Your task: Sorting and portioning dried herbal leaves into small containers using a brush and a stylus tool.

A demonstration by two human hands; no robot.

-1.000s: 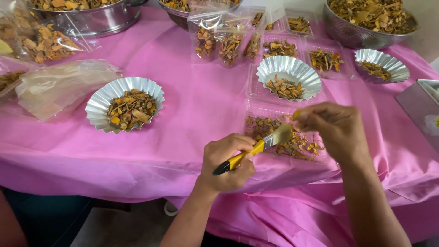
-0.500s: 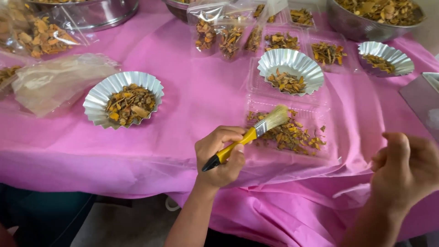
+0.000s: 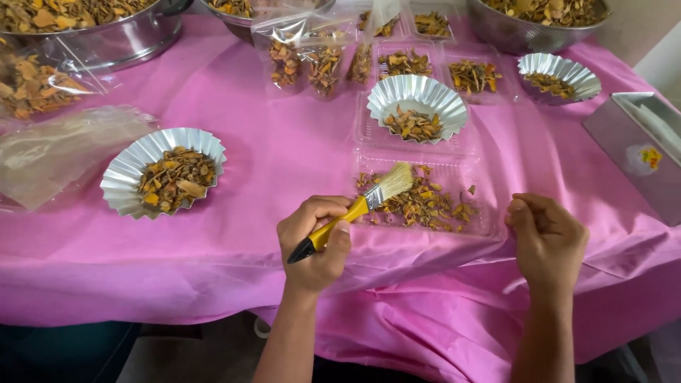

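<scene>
My left hand [image 3: 317,241] grips a small brush [image 3: 355,210] with a yellow and black handle; its pale bristles rest over the near left corner of a clear plastic tray [image 3: 489,225] holding dried orange-brown pieces [image 3: 424,203]. My right hand [image 3: 546,237] is loosely closed at the table's front edge, just right of that tray, with nothing visible in it. A fluted foil cup [image 3: 417,96] with a few dried pieces sits in another clear tray just behind.
A pink cloth [image 3: 284,156] covers the table. A fluted foil cup [image 3: 119,174] of dried pieces lies left, another foil cup [image 3: 560,71] far right. Clear bags and trays of pieces and steel bowls [image 3: 128,39] line the back. A grey box [image 3: 635,152] stands at the right.
My right hand left the tray of dried pieces, dropped away to the right, and has come back up to the table edge. The left hand keeps the brush over the tray.
</scene>
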